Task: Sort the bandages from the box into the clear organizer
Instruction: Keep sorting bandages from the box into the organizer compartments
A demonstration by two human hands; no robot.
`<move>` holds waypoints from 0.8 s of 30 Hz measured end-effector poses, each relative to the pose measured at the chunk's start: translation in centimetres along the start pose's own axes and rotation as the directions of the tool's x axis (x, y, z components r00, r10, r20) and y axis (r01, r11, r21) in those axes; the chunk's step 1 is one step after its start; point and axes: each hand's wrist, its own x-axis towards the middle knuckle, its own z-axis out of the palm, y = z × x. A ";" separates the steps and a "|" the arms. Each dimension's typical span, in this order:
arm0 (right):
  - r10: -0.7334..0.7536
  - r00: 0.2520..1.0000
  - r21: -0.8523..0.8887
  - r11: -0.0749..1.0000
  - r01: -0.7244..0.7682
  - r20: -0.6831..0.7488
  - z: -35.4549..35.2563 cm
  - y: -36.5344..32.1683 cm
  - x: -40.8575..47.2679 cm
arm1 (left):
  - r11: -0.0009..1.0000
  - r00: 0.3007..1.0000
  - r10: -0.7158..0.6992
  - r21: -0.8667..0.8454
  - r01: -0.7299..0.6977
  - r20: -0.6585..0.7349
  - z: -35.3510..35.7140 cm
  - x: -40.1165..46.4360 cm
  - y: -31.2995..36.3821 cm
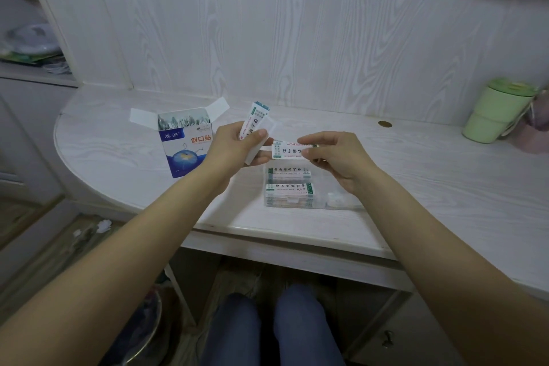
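A blue and white bandage box (185, 151) stands open on the desk at the left, with several wrapped bandages showing in its top. My left hand (230, 144) grips a small stack of wrapped bandages (255, 119), tilted upward. My right hand (335, 157) pinches one wrapped bandage (287, 151) by its right end, held level above the clear organizer (297, 190). Stacks of bandages lie in the organizer's left compartments. Its right part is partly hidden by my right hand.
A green lidded cup (499, 111) stands at the desk's far right beside a pink object (531, 134). A small round brown cap (385, 124) sits in the desk near the wall. Desk front edge (282, 235) runs just below the organizer.
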 end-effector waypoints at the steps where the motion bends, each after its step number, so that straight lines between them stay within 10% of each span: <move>1: -0.011 1.000 -0.036 0.999 0.011 -0.011 0.1 0.1 0.1 | 1.000 1.000 -0.002 0.009 0.002 0.004 -0.1 0.2 0.0; 11: -0.227 0.972 -0.642 0.736 0.212 0.060 1.4 1.1 0.6 | 0.888 0.991 0.103 0.440 -0.130 0.085 -0.7 0.8 -0.5; 24: -0.190 0.975 -0.844 0.499 0.195 0.113 2.4 1.4 1.1 | 0.758 0.978 0.039 0.632 -0.164 0.207 0.5 1.6 -0.9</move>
